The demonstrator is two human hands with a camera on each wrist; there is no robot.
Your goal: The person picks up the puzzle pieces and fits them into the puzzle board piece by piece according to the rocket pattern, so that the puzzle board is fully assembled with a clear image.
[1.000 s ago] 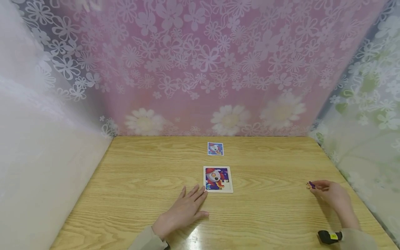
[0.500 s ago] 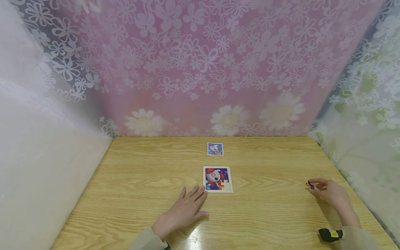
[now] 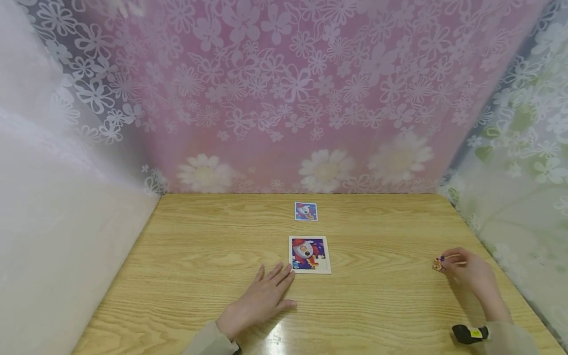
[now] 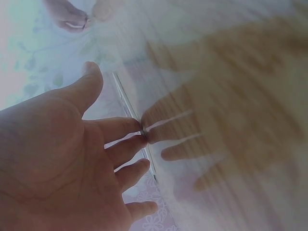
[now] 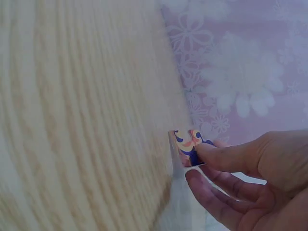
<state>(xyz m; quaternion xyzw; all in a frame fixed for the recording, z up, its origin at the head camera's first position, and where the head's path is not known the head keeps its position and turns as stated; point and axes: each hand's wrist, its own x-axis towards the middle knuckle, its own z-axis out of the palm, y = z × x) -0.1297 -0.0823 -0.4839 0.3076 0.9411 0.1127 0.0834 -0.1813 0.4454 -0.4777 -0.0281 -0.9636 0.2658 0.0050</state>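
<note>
A jigsaw puzzle in a white frame (image 3: 328, 266) lies at the middle of the table, its lower right corner bare and the rest filled with a red, white and purple picture. My left hand (image 3: 262, 298) lies palm down with fingers spread, fingertips touching the frame's lower left corner; the left wrist view shows these straight fingers (image 4: 125, 150) at the frame's edge. Far to the right, my right hand (image 3: 475, 276) pinches a puzzle piece (image 3: 437, 265) between thumb and fingers. In the right wrist view, that puzzle piece (image 5: 185, 149) is yellow, pink and dark blue.
A small picture card (image 3: 306, 211) with a similar design lies behind the puzzle. The wooden table (image 3: 199, 236) meets a flowered pink curtain (image 3: 284, 98) at the back, with pale sheets at both sides. A black device (image 3: 469, 334) sits at the right wrist.
The puzzle piece has turned in my right hand's fingers, showing more of its yellow side, and has shifted slightly left. My left hand and the frame have stayed in place.
</note>
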